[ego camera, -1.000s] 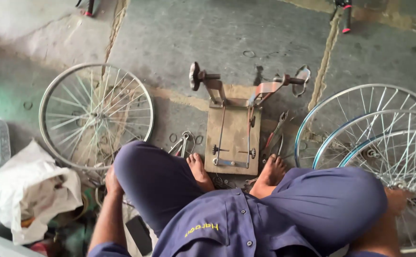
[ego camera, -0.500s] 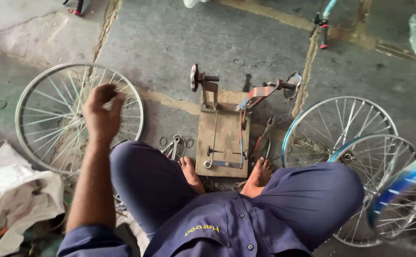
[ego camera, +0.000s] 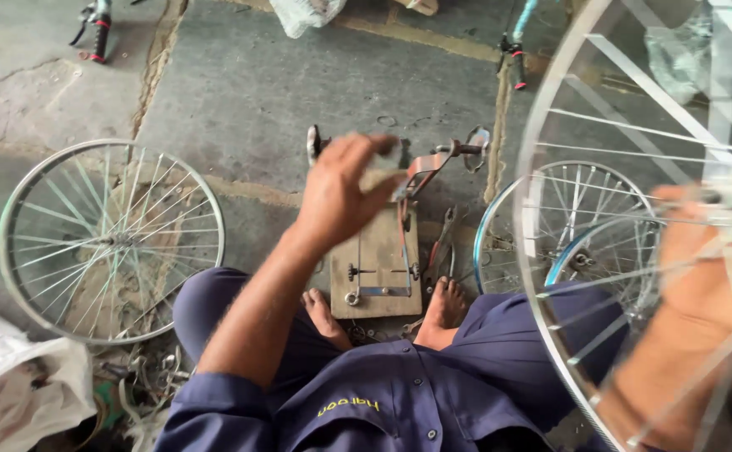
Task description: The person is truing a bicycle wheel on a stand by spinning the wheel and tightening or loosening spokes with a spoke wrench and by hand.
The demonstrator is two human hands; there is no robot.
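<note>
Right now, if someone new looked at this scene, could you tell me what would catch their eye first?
A big spoked wheel fills the right foreground, lifted close to the camera by the right hand at its hub. The left hand reaches over a wooden stand between the person's bare feet. Another wheel lies flat on the concrete at left.

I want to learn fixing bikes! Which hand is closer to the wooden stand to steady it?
Left, probably. The left hand hovers right over the wooden stand between the feet, fingers loose. The right hand is off to the side, busy gripping the raised wheel near its middle.
</note>
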